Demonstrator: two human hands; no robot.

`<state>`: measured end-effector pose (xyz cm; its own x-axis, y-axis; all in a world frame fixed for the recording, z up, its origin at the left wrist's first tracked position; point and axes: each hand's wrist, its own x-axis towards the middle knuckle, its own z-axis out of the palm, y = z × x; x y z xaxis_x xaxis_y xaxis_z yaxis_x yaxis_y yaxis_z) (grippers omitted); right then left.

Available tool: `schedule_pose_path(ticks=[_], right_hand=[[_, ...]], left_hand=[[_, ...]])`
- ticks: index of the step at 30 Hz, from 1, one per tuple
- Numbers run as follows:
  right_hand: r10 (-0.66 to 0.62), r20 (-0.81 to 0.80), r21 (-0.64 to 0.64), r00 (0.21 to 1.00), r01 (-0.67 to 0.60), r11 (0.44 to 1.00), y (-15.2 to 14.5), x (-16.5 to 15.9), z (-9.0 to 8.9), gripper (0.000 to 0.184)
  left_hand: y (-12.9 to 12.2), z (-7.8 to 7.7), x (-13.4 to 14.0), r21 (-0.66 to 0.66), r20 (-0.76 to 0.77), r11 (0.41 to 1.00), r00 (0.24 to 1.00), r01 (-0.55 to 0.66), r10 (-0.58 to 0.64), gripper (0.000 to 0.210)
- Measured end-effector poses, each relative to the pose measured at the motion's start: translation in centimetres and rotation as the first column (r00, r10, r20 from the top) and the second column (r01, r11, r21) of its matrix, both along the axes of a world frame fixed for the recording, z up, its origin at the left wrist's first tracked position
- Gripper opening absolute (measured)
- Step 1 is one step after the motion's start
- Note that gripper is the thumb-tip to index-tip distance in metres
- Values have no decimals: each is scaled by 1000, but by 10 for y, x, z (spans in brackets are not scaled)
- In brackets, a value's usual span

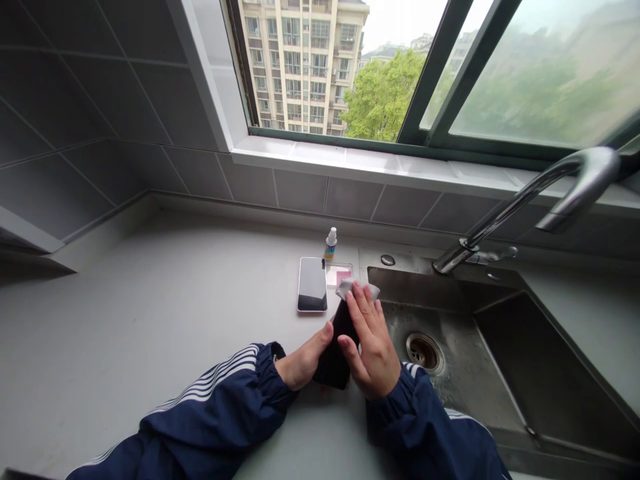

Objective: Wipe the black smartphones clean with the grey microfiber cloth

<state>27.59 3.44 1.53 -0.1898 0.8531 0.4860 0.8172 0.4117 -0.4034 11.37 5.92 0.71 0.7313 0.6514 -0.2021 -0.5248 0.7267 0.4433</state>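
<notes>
My left hand [306, 359] grips a dark smartphone [333, 365] by its left edge, thumb along the side. The phone is tilted above the counter, its black face towards me. Across its far end lies a light grey cloth [344, 287], held under the fingertips of my right hand [374, 350]. The right fingers stretch over the cloth while that thumb rests near the phone's face. Just beyond, a second smartphone [312, 285] with a glossy dark screen lies flat on the counter. Behind it stands a small white spray bottle [331, 244] beside a clear box [338, 274] with something pink in it.
A steel sink [450, 333] with a drain [425, 352] is to the right of my hands. The chrome faucet [520, 200] arches over it. The pale counter [175, 320] stretches left to a tiled wall. A window [340, 80] stands partly open behind.
</notes>
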Motion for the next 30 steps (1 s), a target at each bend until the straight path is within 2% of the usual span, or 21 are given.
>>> schedule_pose_path(ticks=[1,4,7,14,19,24,30], right_hand=[[3,2,-7,1000,-3,1000,0,-1,-1,64],[61,38,-13,997,-61,998,-1,-3,-7,63],[110,93,-8,990,-110,994,-2,-5,-10,56],[130,108,49,986,-136,990,-5,-9,-13,42],[75,97,22,993,-77,997,-1,-6,-15,44],[9,46,6,999,-9,1000,4,1,-17,46],[0,41,-11,999,0,1000,3,-1,-18,48]], left_hand=[[0,-2,1,40,-34,997,997,68,-66,57],[4,-12,3,74,-21,989,991,132,-131,58],[10,-18,5,48,62,997,996,63,-66,65],[18,-15,9,-48,53,999,998,-22,24,76],[14,-16,10,2,-58,999,997,55,-54,77],[12,-19,9,83,-154,978,972,192,-178,84],[14,-17,8,69,-214,963,947,260,-241,89]])
